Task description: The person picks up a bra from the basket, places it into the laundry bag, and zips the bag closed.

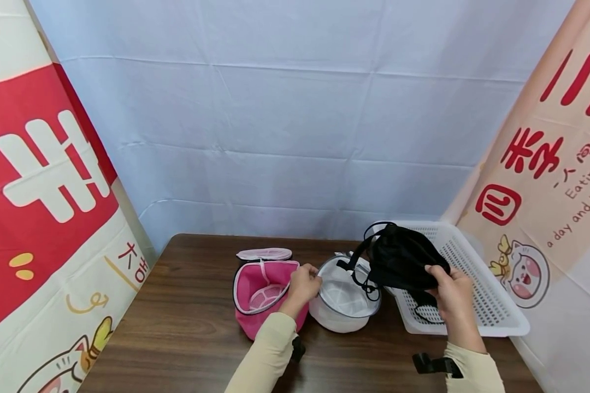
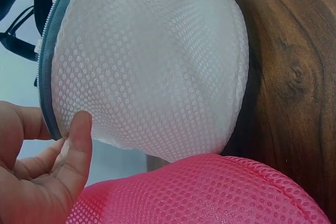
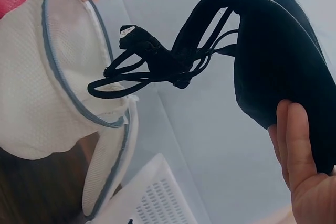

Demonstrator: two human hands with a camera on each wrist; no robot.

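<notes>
My right hand (image 1: 454, 289) grips a black bra (image 1: 403, 256), with its cup folded and its thin straps dangling to the left. In the right wrist view the straps reach in front of the opening of a white mesh laundry bag (image 3: 31, 93). That round bag (image 1: 341, 322) stands on the table with its grey-edged mouth facing up. My left hand (image 1: 302, 286) pinches the bag's zippered rim between thumb and fingers. Beside it is a pink mesh laundry bag (image 1: 248, 322), also unzipped, with its lid (image 1: 265, 254) folded back.
Behind and below the bra stands a white perforated plastic basket (image 1: 501, 322), at the right of the brown wooden table (image 1: 187, 305). A bit of black fabric and a thin cord hang over the basket's near part. Printed cloths and a pale curtain (image 1: 285, 109) surround the table.
</notes>
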